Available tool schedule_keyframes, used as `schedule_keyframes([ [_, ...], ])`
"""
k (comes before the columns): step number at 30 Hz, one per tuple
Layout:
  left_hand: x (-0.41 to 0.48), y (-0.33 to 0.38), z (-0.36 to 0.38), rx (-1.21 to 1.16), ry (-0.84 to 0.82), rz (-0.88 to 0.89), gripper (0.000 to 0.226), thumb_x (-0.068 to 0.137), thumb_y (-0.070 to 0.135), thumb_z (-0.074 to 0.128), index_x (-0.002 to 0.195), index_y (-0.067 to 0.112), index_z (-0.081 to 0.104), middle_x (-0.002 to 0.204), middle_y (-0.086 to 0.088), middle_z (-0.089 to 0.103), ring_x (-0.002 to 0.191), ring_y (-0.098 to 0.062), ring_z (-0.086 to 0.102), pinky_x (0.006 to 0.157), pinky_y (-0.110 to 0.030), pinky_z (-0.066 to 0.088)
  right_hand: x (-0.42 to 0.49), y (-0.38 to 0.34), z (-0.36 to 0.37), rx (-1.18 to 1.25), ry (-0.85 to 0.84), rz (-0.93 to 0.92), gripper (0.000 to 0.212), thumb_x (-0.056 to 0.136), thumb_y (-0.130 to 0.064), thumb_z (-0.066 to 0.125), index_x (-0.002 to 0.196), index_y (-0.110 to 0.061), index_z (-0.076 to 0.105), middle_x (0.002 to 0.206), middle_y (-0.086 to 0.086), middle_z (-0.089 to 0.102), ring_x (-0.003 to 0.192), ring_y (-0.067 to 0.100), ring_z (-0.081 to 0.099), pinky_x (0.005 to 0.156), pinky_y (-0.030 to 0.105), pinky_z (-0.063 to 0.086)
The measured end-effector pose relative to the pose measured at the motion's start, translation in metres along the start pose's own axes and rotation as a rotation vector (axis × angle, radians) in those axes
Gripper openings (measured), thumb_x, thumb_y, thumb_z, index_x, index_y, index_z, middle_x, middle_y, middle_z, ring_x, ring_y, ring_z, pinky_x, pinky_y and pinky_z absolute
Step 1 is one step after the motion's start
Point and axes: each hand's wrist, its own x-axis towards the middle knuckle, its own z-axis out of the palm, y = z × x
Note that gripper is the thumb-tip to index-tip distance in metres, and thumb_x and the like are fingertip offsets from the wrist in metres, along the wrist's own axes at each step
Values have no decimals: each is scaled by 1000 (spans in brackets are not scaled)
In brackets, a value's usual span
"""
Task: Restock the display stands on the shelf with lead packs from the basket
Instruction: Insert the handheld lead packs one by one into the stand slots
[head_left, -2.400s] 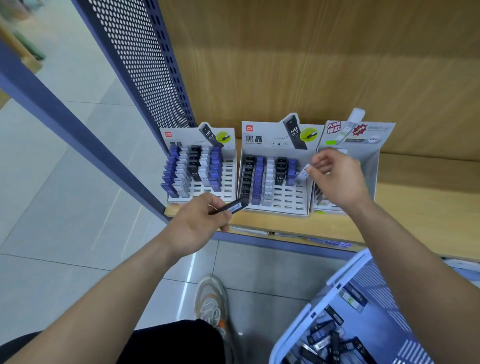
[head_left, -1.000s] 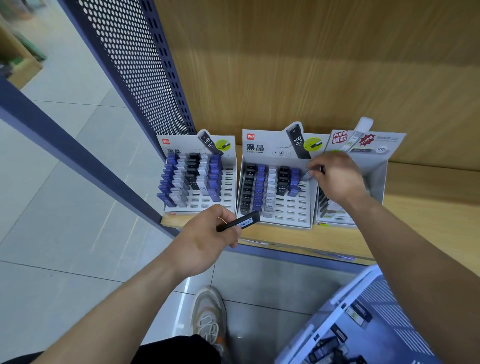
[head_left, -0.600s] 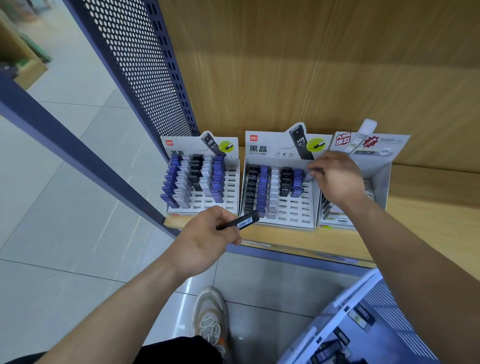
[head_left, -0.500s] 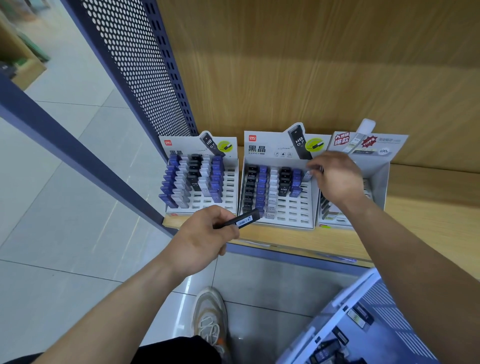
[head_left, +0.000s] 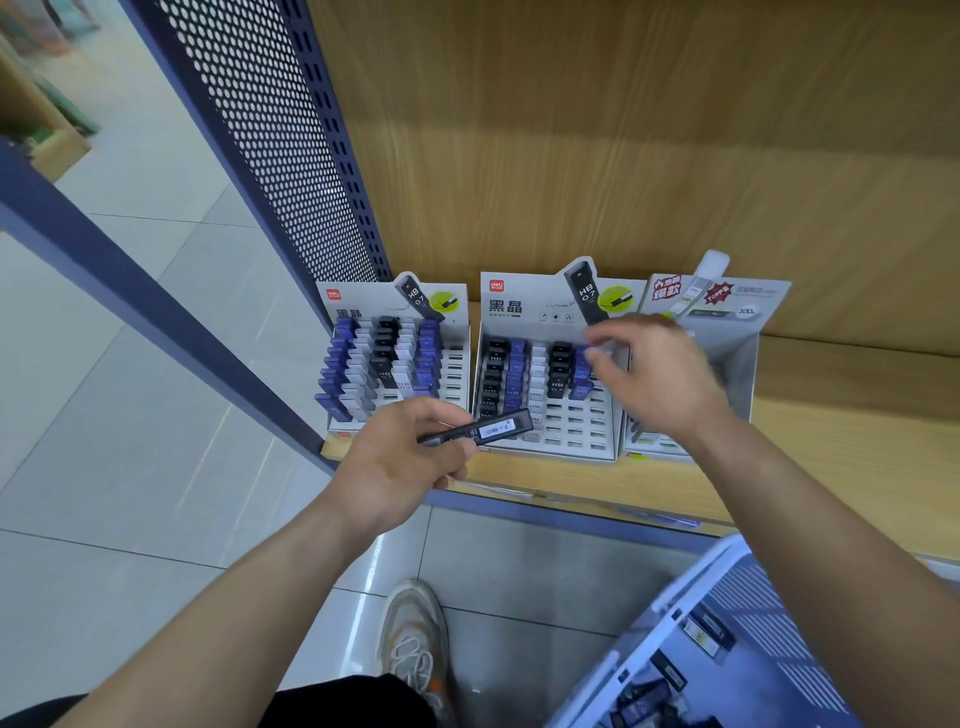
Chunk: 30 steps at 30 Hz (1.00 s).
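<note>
Just the head view here. Someone is standing at a wooden shelf (head_left: 841, 431) with a smooth pale board and a grainy wood back panel (head_left: 623, 156). A dark blue perforated metal panel (head_left: 260, 130), dotted all over with little round holes, is closing off the left side.

Three white cardboard display stands are sitting side by side on the shelf. The left stand (head_left: 453, 364) and the middle stand (head_left: 571, 431) have sloped faces cut with rows of rectangular slots. Small boxy lead packs (head_left: 514, 374) in purple, black and pale grey are filling the upper slots in neat columns. The right stand (head_left: 737, 358) is mostly hidden behind an arm, so only its grey side wall and printed header are showing.

The left hand (head_left: 405, 457) is curling round a slim black lead pack (head_left: 483, 430) with a white barcode label. It is holding it level just in front of the middle stand's lower edge.

The right hand (head_left: 660, 379) is hovering over the top right corner of the middle stand. Its fingers (head_left: 605, 335) are spread apart and loosely bent, and it is all a bit motion-blurred.

Down in the bottom right corner, a light blue plastic basket (head_left: 691, 582) with ribbed walls is holding more dark packs (head_left: 701, 634). Glossy grey floor tiles (head_left: 130, 415) and a worn pale sneaker (head_left: 415, 639) are showing below.
</note>
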Motion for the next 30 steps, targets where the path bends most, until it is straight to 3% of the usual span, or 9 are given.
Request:
schedule_keyframes([
  [2, -2, 3, 1, -24, -1, 5, 16, 89, 1, 73, 102, 7, 68, 88, -8, 73, 59, -10, 63, 56, -17, 51, -20, -34, -8, 359, -112, -1, 16, 95, -25, 65, 108, -27, 74, 93, -14, 72, 80, 0, 63, 72, 11, 44],
  [4, -4, 5, 1, -27, 1, 28, 17, 86, 3, 77, 99, 11, 69, 87, -6, 73, 59, -12, 60, 56, -18, 50, -35, -57, -8, 539, -244, -27, 15, 94, -22, 68, 105, -27, 75, 91, -11, 73, 79, 4, 63, 71, 13, 46],
  [8, -11, 12, -4, -78, 63, 89, 19, 85, 7, 79, 99, 17, 69, 64, 2, 67, 54, -8, 57, 55, -17, 48, -48, -71, 0, 533, -244, -64, 13, 89, -12, 71, 92, -24, 77, 85, -10, 72, 68, 3, 60, 66, 16, 46],
  [12, -17, 18, -9, -173, 47, 133, 18, 87, 10, 77, 102, 12, 67, 71, -10, 73, 58, -15, 62, 56, -21, 51, -60, -80, 1, 552, -237, -93, 12, 85, -19, 78, 95, -24, 75, 85, -8, 70, 70, 9, 60, 65, 20, 48],
  [16, -22, 22, -12, -241, 24, 131, 9, 91, 11, 71, 90, 4, 66, 70, -11, 73, 55, -14, 64, 52, -21, 51, -66, -86, 6, 618, -269, -76, 12, 88, -15, 75, 97, -21, 76, 82, -3, 74, 74, 17, 66, 70, 25, 53],
  [20, -22, 22, -18, -200, 9, 179, 18, 98, 12, 63, 82, 5, 68, 72, -6, 72, 58, -11, 62, 53, -20, 49, -66, -89, 6, 881, -382, 16, 20, 96, -4, 61, 109, -12, 74, 88, 7, 77, 74, 15, 67, 73, 27, 54],
  [24, -23, 20, -20, -165, 12, 201, 21, 99, 13, 62, 80, 10, 70, 71, -3, 68, 60, -10, 60, 52, -20, 48, -65, -92, 6, 859, -470, 23, 21, 102, -10, 54, 114, -13, 70, 90, 7, 76, 77, 16, 68, 69, 30, 52],
  [27, -22, 18, -23, -94, 0, 208, 20, 98, 15, 64, 80, 12, 71, 69, -2, 68, 60, -10, 59, 52, -20, 48, -55, -100, 4, 774, -376, -6, 22, 104, -22, 51, 112, -19, 71, 91, 2, 70, 77, 11, 64, 69, 35, 52],
  [30, -22, 11, -25, 21, -29, 220, 19, 97, 16, 67, 78, 14, 71, 69, 0, 71, 60, -9, 58, 54, -22, 47, -39, -112, -1, 828, -321, -7, 17, 100, -17, 59, 111, -24, 70, 88, 4, 64, 72, 14, 61, 67, 39, 49],
])
